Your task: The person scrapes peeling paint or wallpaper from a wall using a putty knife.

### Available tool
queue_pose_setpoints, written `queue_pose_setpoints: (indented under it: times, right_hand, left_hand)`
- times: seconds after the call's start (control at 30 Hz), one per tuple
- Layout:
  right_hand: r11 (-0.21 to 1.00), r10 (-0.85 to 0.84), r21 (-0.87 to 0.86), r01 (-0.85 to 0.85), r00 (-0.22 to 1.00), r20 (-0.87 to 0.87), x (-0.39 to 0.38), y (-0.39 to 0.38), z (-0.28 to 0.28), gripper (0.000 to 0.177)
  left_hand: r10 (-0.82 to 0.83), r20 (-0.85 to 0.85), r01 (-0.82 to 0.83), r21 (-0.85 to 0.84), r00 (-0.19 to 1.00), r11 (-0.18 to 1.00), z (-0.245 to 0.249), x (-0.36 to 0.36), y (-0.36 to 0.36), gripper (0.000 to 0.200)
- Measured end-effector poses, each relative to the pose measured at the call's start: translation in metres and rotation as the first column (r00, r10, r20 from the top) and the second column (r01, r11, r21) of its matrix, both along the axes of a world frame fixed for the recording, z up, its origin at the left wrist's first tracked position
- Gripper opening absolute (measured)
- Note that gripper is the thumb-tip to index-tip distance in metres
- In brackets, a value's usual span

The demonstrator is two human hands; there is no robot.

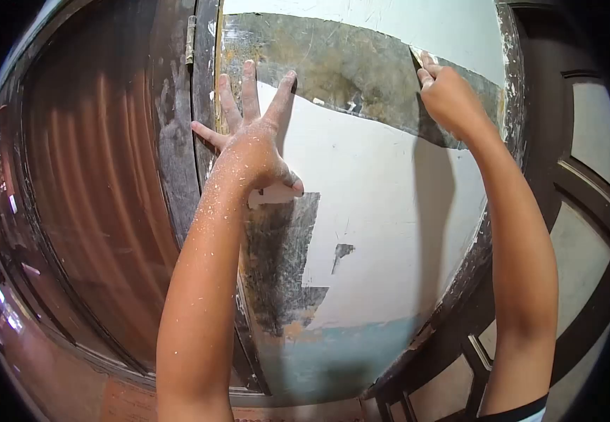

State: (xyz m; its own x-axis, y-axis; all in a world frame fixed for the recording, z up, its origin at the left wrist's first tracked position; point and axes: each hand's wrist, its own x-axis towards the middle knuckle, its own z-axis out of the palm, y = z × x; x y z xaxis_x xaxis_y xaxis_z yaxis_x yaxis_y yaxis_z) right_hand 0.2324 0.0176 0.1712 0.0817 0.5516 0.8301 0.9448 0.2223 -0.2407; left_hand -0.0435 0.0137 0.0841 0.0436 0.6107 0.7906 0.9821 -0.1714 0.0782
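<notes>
My left hand (250,146) is braced on the wall panel with its fingers spread wide; pale flakes dust the hand and forearm. Its thumb lies over white paint, and the upper fingertips reach the bare grey-brown band. Higher up on the right, the fingers of my right hand (454,102) are closed around a thin scraper blade (416,58). Most of the tool is hidden by the hand. The blade meets the upper border of the bare band (351,60), where pale paint (446,28) begins. White paint (368,179) covers the panel below the band.
Another bare grey patch (277,260) shows low on the panel, above a bluish-green strip (354,352). To the left is a dark wooden frame with a hinge (191,39) and a brown curtain (101,190). A dark panelled door (565,176) stands at right.
</notes>
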Motion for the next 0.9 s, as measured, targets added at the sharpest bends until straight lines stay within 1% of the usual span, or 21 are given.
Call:
queue_pose_setpoints:
  times: [0.03,0.07,0.1,0.17,0.2,0.23,0.3,0.33,0.37,0.43,0.47,0.5,0.57,0.63,0.7,0.73,0.77,0.83,0.87,0.9]
  right_hand:
    - [0.997,0.015,0.077,-0.018,0.999,0.038,-0.003,-0.001,-0.002,0.050]
    - [0.998,-0.040,0.048,0.040,0.999,0.011,-0.004,-0.008,-0.003,0.052]
    - [0.998,-0.035,0.050,0.035,0.999,0.012,-0.010,-0.016,0.002,0.052]
    - [0.980,-0.010,-0.199,-0.009,0.995,-0.096,-0.017,-0.025,0.009,0.054]
    - [0.972,-0.045,-0.232,0.032,0.998,-0.053,-0.023,-0.029,0.011,0.056]
    - [0.972,-0.049,-0.234,0.034,0.997,-0.056,-0.019,-0.026,0.009,0.056]
    - [0.996,0.013,-0.084,-0.019,0.998,-0.064,-0.017,-0.020,0.004,0.057]
    - [0.992,-0.021,-0.123,0.015,0.999,-0.047,-0.020,-0.028,0.005,0.057]
    - [0.993,-0.021,-0.120,0.015,0.999,-0.044,-0.019,-0.026,0.006,0.057]
    - [0.985,-0.003,-0.174,0.003,1.000,0.002,-0.022,-0.026,0.010,0.056]
    - [0.973,-0.036,-0.230,0.017,0.996,-0.078,-0.025,-0.027,0.013,0.056]
    - [0.973,-0.038,-0.228,0.018,0.996,-0.080,-0.023,-0.027,0.010,0.056]
    - [0.998,0.020,-0.055,-0.023,0.999,-0.047,-0.020,-0.021,0.001,0.057]
    - [1.000,0.015,-0.020,-0.016,1.000,-0.014,-0.021,-0.020,0.003,0.058]
    - [0.987,0.031,-0.154,-0.045,0.995,-0.091,-0.027,-0.027,0.008,0.058]
    - [0.959,-0.050,-0.283,0.013,0.991,-0.123,-0.038,-0.036,0.012,0.056]
    - [0.957,-0.048,-0.290,0.009,0.991,-0.127,-0.035,-0.030,0.009,0.056]
    - [0.998,-0.044,-0.037,0.046,0.999,0.028,-0.028,-0.020,0.002,0.055]
    - [0.999,0.020,-0.035,-0.019,0.999,0.027,-0.024,-0.021,0.000,0.055]
    - [0.999,0.021,-0.031,-0.020,0.999,0.032,-0.022,-0.018,0.002,0.055]
  left_hand:
    - [-0.003,-0.003,0.003,0.018,1.000,1.000,0.001,0.000,-0.002,0.174]
    - [0.021,0.012,-0.021,-0.024,1.000,1.000,0.004,0.002,-0.004,0.175]
    - [0.026,0.012,-0.026,-0.021,1.000,0.999,0.004,0.002,-0.004,0.175]
    - [0.014,0.024,-0.013,-0.021,1.000,1.000,0.003,0.002,-0.003,0.176]
    - [-0.002,0.033,0.002,-0.016,0.999,1.000,0.002,0.002,-0.003,0.176]
    - [-0.005,0.029,0.006,-0.018,1.000,1.000,0.002,0.003,-0.002,0.176]
    - [0.012,0.013,-0.012,0.009,1.000,1.000,0.000,0.001,-0.001,0.175]
    - [-0.011,0.021,0.011,0.017,1.000,1.000,-0.001,0.000,-0.003,0.174]
    - [-0.011,0.024,0.011,0.020,1.000,1.000,0.000,-0.001,-0.003,0.174]
    - [-0.011,0.035,0.011,0.000,0.999,1.000,0.001,0.000,-0.003,0.173]
    - [-0.015,0.025,0.015,0.014,1.000,1.000,0.000,-0.001,-0.002,0.172]
    - [-0.017,0.023,0.017,0.016,1.000,1.000,0.000,-0.002,-0.001,0.172]
    - [-0.011,0.010,0.011,0.024,1.000,1.000,-0.001,-0.002,0.000,0.173]
    - [-0.005,0.011,0.005,0.032,1.000,0.999,-0.001,-0.002,0.000,0.174]
    - [-0.002,0.024,0.001,0.013,1.000,1.000,-0.001,-0.001,-0.001,0.174]
    - [-0.007,0.024,0.007,0.021,1.000,1.000,-0.001,-0.002,0.001,0.174]
    - [-0.004,0.019,0.004,0.014,1.000,1.000,-0.001,-0.002,0.001,0.174]
    - [-0.008,0.022,0.007,0.008,1.000,1.000,0.000,-0.001,-0.002,0.174]
    - [-0.009,0.028,0.008,0.017,1.000,1.000,0.000,-0.001,-0.001,0.175]
    - [-0.007,0.033,0.007,0.022,0.999,1.000,-0.001,-0.001,-0.001,0.175]
